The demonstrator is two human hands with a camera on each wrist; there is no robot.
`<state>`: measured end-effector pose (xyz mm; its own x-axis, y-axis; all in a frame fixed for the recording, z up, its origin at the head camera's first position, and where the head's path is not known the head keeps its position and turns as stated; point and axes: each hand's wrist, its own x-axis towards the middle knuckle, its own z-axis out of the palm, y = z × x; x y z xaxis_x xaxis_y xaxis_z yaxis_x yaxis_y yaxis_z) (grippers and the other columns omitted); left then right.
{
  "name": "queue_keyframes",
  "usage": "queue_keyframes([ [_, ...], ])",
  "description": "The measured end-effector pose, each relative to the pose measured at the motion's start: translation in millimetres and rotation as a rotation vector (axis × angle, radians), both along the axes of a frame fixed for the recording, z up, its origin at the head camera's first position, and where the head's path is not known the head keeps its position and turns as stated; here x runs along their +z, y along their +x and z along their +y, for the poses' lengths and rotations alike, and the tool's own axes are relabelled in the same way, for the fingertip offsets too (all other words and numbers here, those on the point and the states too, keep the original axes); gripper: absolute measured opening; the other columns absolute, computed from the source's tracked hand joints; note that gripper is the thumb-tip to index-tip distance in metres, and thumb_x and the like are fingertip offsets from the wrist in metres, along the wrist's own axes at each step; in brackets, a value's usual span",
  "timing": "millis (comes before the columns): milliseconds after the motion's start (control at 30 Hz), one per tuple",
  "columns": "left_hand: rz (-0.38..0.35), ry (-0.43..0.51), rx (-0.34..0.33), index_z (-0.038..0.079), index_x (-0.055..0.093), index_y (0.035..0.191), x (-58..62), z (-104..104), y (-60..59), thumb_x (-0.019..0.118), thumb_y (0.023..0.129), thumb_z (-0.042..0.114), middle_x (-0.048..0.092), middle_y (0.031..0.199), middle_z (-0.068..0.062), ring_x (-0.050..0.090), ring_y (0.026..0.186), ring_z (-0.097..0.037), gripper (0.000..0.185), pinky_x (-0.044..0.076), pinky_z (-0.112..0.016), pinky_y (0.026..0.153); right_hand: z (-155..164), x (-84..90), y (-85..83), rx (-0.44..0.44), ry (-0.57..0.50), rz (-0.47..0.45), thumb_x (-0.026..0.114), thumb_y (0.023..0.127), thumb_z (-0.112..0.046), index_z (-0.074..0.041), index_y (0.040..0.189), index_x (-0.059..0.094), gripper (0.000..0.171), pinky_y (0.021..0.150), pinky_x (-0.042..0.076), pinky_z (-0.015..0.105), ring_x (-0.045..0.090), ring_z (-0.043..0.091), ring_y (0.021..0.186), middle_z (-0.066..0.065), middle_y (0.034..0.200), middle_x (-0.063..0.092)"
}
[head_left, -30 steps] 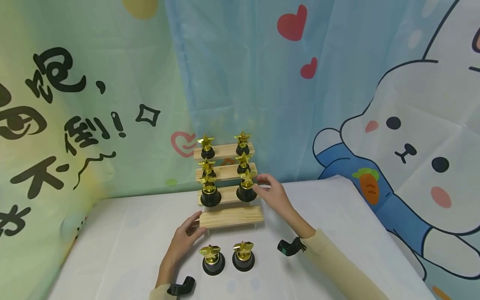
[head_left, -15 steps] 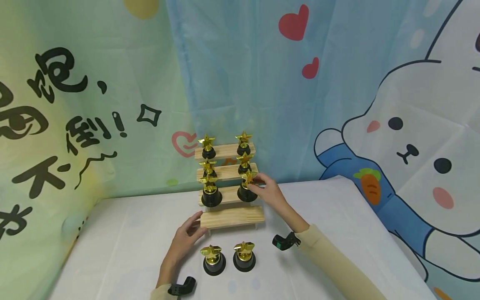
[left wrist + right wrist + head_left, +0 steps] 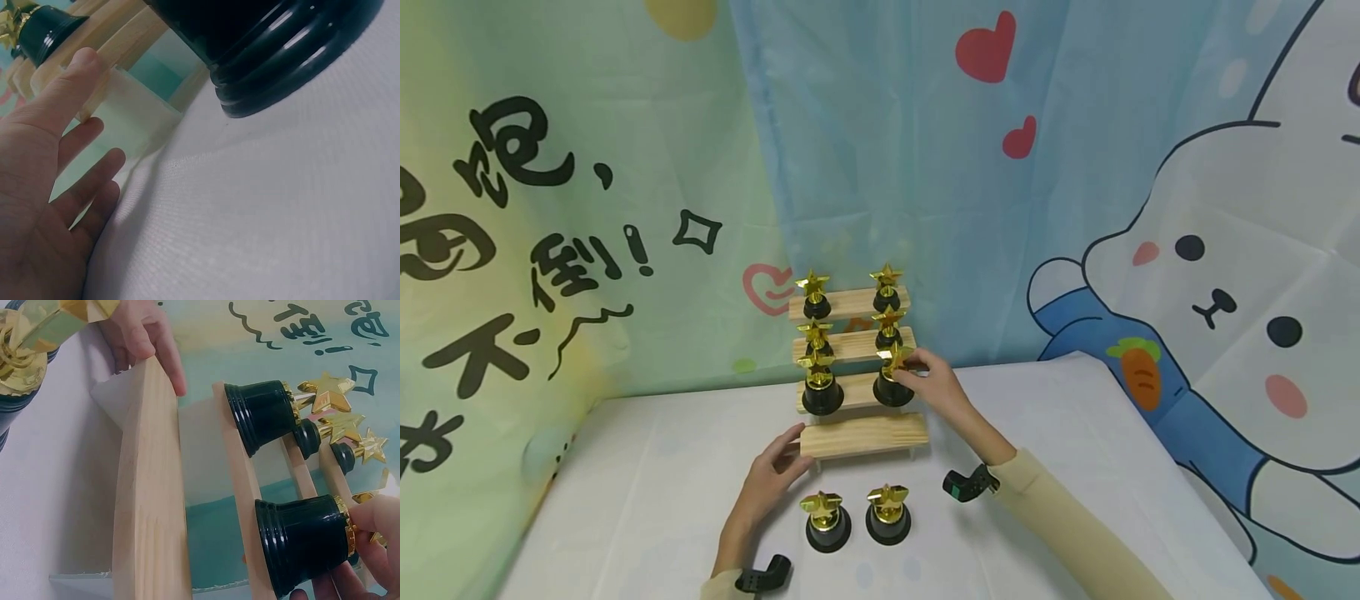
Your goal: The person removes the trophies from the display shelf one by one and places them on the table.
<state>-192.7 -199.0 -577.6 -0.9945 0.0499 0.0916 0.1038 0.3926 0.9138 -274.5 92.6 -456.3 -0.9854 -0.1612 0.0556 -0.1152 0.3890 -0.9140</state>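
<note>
The fingers of the right hand (image 3: 936,387) pinch a trophy (image 3: 306,540) by its gold collar, thumb on the near side; its black base meets the third step (image 3: 857,390) down of a wooden rack, at the centre of the head view. The left hand (image 3: 767,479), lower and left of centre, has its fingers relaxed and apart, the thumb touching the left end of the bottom step (image 3: 863,436). Beside the pinched trophy, at the left of the same step, stands a matching trophy (image 3: 822,393) with a gold star on a black base. Above them, the second step (image 3: 853,345) and the top step (image 3: 850,303) carry two star trophies each, one left and one right. Below the rack, at the lower centre, a left table trophy (image 3: 827,531) and a right table trophy (image 3: 888,527) stand upright side by side on a white cloth (image 3: 647,500). Black wrist devices sit near both pale sleeves. A printed backdrop (image 3: 865,167) fills the upper frame, with a cartoon rabbit (image 3: 1217,367) at the right.
</note>
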Motion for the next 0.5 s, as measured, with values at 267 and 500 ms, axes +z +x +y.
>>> queue_keyframes([
  [267,-0.002,-0.006,0.008,0.019,0.051,0.141,-0.6,0,0.9,0.074,0.084,0.036,0.055,0.142,-0.002,0.061,0.120,-0.022,0.064,0.052,-0.032,0.100,-1,1.8,3.8,-0.003,-0.019,0.001,0.067,0.091,-0.021,-0.005,0.110,0.063,0.025,0.101,0.050,0.045,0.057,0.031,0.117,0.017,0.119,0.062],
  [500,-0.002,-0.016,0.006,0.020,0.050,0.142,0.9,0,0.0,0.074,0.084,0.037,0.054,0.143,0.000,0.061,0.121,-0.021,0.064,0.051,-0.035,0.101,7,12.2,18.0,0.014,-0.017,-0.011,0.067,0.091,-0.024,-0.007,0.114,0.062,0.029,0.101,0.050,0.044,0.056,0.032,0.123,0.016,0.125,0.061],
])
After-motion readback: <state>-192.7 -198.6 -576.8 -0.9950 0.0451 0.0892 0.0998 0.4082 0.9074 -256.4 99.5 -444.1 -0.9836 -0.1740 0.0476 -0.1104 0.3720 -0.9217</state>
